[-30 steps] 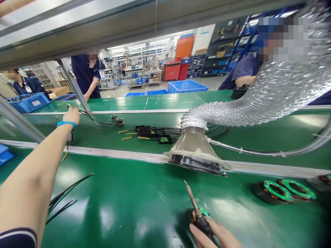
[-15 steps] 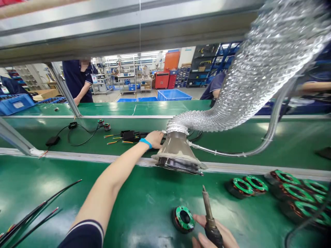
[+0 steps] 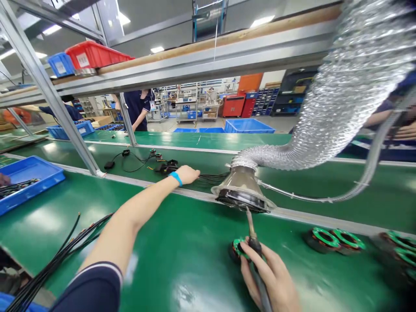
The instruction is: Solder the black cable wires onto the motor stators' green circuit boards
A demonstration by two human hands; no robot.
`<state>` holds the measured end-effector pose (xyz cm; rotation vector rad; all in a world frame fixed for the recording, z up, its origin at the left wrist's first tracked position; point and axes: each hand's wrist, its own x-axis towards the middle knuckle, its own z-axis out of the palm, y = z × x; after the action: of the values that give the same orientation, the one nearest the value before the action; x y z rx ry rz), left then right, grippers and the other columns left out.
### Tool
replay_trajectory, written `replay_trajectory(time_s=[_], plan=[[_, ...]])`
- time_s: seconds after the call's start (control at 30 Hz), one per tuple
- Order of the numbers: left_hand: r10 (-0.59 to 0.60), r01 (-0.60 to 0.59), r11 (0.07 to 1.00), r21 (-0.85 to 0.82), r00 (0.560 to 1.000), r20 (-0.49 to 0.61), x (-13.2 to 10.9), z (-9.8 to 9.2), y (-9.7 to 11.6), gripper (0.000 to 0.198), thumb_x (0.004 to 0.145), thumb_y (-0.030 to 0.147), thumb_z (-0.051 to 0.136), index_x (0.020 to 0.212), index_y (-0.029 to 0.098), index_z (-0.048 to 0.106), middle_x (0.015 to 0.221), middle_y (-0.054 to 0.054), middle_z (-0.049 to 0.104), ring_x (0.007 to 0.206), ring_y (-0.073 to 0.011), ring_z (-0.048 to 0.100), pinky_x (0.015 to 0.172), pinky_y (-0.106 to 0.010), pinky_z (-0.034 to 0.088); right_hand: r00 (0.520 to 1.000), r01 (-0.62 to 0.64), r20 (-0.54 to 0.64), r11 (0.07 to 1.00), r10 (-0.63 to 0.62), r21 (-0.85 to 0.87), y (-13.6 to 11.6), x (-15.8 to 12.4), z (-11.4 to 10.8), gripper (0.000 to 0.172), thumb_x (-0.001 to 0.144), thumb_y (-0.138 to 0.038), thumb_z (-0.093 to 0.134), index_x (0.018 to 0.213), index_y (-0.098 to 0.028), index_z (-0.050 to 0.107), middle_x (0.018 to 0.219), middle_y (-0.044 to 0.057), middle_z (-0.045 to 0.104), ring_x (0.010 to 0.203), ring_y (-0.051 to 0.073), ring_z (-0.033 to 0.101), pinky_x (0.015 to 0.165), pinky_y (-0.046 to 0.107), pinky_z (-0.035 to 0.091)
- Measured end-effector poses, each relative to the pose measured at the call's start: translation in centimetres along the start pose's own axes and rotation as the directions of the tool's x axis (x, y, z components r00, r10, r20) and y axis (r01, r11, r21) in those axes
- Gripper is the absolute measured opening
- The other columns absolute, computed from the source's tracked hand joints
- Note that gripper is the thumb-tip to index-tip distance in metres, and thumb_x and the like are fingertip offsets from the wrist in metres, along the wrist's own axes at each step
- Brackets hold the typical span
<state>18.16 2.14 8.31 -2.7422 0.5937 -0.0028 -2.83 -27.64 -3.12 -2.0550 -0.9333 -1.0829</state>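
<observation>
My right hand [image 3: 271, 273] is wrapped round a soldering iron [image 3: 255, 248], its tip pointing up and away, just in front of the fume hood. My thumb and fingers of that same hand also touch a round stator with a green ring [image 3: 236, 248], partly covered by them. Stretched across the bench, my left hand [image 3: 187, 174] is closed at the black cables [image 3: 212, 177] on the back strip; its fingertips are partly hidden. Beside it lies a bunched black cable part [image 3: 168, 166] with coloured wire ends.
A fume hood [image 3: 242, 190] on a silver flexible duct [image 3: 312, 130] hangs between my hands. More green-ringed stators [image 3: 325, 238] stand at right. Black wires [image 3: 71, 247] lie at left, near a blue tray [image 3: 39, 167]. A metal post [image 3: 69, 121] rises behind; a co-worker [image 3: 139, 108] stands beyond.
My view has swung left and up. My left hand has drawn left from the hood, beside the cables. My right hand, with the soldering iron, has moved forward and now touches the stator.
</observation>
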Motion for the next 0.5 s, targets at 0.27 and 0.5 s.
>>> replay_trajectory(time_s=[0.27,0.5], plan=[[-0.043,0.044,0.999,0.011,0.999,-0.012,-19.2,-2.6,-7.5,0.016,0.103,0.016,0.052,0.105,0.014,0.068,0.090,-0.011,0.070,0.079,-0.0213,0.070,0.078,-0.033,0.055,0.995,0.020,0.095,0.999,-0.016,-0.042,-0.6,1.1,1.4,0.042,0.106,-0.015,0.053,0.147,-0.019,0.051,0.131,0.017,0.060,0.117,0.032,0.063,0.097,0.050,0.059],[-0.186,0.189,0.978,-0.093,0.982,0.042,-33.6,-2.4,-7.2,0.022,0.104,0.035,0.062,0.110,0.014,0.068,0.102,-0.007,0.070,0.091,-0.0183,0.068,0.087,-0.037,0.060,0.986,-0.037,0.164,0.999,0.041,-0.030,-0.2,0.8,2.2,0.039,0.108,-0.019,0.046,0.147,-0.019,0.050,0.136,0.017,0.058,0.113,0.029,0.066,0.092,0.042,0.061]])
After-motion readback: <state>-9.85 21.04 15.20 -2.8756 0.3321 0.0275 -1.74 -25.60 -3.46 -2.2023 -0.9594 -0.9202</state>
